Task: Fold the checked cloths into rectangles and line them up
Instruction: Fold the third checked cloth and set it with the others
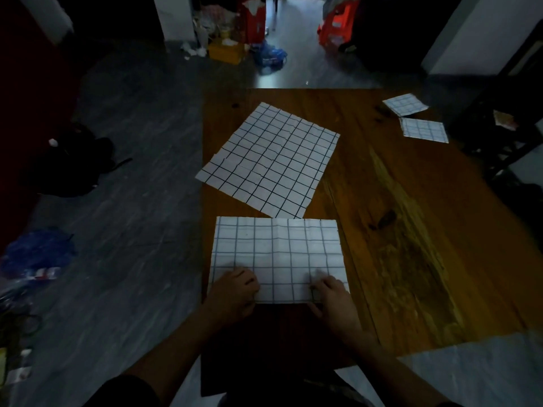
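Two hands at the near edge of a half-folded checked cloth on a wooden table.

The table (396, 230) carries an unfolded cloth (270, 160) lying askew, its corner overhanging the left edge; nearer, the half-folded cloth (279, 254); far right, two small folded cloths (405, 104) (424, 130). The left hand (235, 292) and right hand (332, 295) grip its near corners, fingers curled on top. Uneven lifting would likely skew the next fold; the layers could slip apart.

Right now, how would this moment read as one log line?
step: folding | both hands: left hand, right hand grip near cloth | waiting: black-checked cloth | done: two folded cloths
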`<state>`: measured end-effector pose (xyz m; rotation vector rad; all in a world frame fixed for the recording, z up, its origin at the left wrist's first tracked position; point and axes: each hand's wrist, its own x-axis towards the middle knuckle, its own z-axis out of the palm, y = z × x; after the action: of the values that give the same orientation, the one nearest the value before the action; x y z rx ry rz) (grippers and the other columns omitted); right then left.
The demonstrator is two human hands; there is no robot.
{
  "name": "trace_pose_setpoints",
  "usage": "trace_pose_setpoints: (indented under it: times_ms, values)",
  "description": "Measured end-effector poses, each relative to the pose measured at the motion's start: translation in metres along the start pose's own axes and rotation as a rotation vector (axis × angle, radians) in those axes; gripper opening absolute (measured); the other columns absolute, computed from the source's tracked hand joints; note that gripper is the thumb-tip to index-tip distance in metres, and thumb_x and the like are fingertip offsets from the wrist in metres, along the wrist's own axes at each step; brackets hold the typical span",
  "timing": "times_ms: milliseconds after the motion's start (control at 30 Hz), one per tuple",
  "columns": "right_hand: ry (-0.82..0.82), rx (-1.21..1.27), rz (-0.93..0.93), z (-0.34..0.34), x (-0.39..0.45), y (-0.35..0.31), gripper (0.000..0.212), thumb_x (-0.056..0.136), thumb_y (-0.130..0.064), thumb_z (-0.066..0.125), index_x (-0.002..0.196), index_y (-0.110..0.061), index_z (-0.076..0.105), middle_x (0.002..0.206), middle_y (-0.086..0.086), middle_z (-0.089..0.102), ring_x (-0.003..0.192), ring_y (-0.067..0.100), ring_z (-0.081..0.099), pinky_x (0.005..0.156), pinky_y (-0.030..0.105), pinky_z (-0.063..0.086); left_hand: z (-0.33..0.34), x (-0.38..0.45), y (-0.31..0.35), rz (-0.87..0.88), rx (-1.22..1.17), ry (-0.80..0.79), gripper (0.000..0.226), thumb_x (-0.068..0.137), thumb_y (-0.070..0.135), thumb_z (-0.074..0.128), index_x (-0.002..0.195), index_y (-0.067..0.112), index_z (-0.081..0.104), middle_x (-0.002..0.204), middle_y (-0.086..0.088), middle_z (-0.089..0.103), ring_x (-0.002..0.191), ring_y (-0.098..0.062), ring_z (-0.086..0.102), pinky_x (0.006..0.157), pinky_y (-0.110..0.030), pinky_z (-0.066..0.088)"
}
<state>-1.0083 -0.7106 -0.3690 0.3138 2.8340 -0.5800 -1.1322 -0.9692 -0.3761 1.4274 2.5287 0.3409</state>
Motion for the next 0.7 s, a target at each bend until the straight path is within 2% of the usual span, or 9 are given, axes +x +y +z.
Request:
trace_pose_setpoints:
  times_ms: [167,300,467,533,600,700]
  values:
    - [-0.013,-0.022,0.01,0.001,-0.004,-0.003,0.061,0.084,-0.035,0.069,0.139,-0.025,0.045,0.145,0.001,0.039,0.129,0.021,0.041,0.103,0.035,0.045,-0.003,0.009,0.01,0.042,0.081,-0.024,0.032,0.062,0.03,0.073,0.092,0.022,0.066,0.103,0.001,0.065,0.099,-0.021,0.061,0.082,-0.035,0.05]
    - [-0.013,-0.042,0.012,0.002,-0.006,-0.003,0.062,0.083,-0.038,0.07,0.138,-0.024,0.047,0.145,0.0,0.04,0.13,0.02,0.041,0.104,0.035,0.045,0.003,0.023,0.026,0.063,0.097,-0.067,0.039,0.07,0.039,0.066,0.105,0.021,0.061,0.114,-0.001,0.06,0.111,-0.023,0.055,0.088,-0.037,0.048]
    - [-0.062,-0.041,0.009,-0.002,-0.005,-0.003,0.061,0.084,-0.036,0.068,0.139,-0.021,0.047,0.147,0.002,0.039,0.131,0.023,0.04,0.103,0.037,0.044,0.002,0.048,0.057,0.056,0.099,-0.116,0.036,0.072,0.027,0.06,0.106,0.017,0.061,0.113,-0.007,0.059,0.11,-0.029,0.054,0.085,-0.042,0.048]
    - [-0.091,-0.059,0.002,-0.005,-0.004,-0.003,0.062,0.085,-0.036,0.066,0.141,-0.021,0.045,0.151,0.003,0.035,0.134,0.024,0.039,0.104,0.039,0.044,0.0,0.053,0.063,0.053,0.129,-0.121,0.032,0.07,0.024,0.054,0.1,0.018,0.063,0.106,-0.007,0.061,0.103,-0.029,0.058,0.079,-0.04,0.05]
    - [-0.111,-0.072,-0.017,-0.008,-0.005,-0.002,0.062,0.086,-0.035,0.064,0.143,-0.02,0.043,0.154,0.003,0.031,0.136,0.023,0.036,0.106,0.039,0.042,-0.001,0.055,0.067,0.056,0.197,-0.143,0.026,0.063,0.029,0.064,0.087,0.022,0.066,0.093,-0.002,0.063,0.089,-0.024,0.062,0.069,-0.034,0.051]
    - [-0.131,-0.058,-0.037,-0.012,-0.008,-0.001,0.063,0.089,-0.034,0.061,0.146,-0.018,0.039,0.157,0.003,0.026,0.14,0.023,0.031,0.112,0.034,0.035,-0.002,0.055,0.072,0.029,0.254,-0.148,0.029,0.051,0.034,0.078,0.076,0.022,0.07,0.086,0.001,0.064,0.084,-0.022,0.063,0.067,-0.034,0.052]
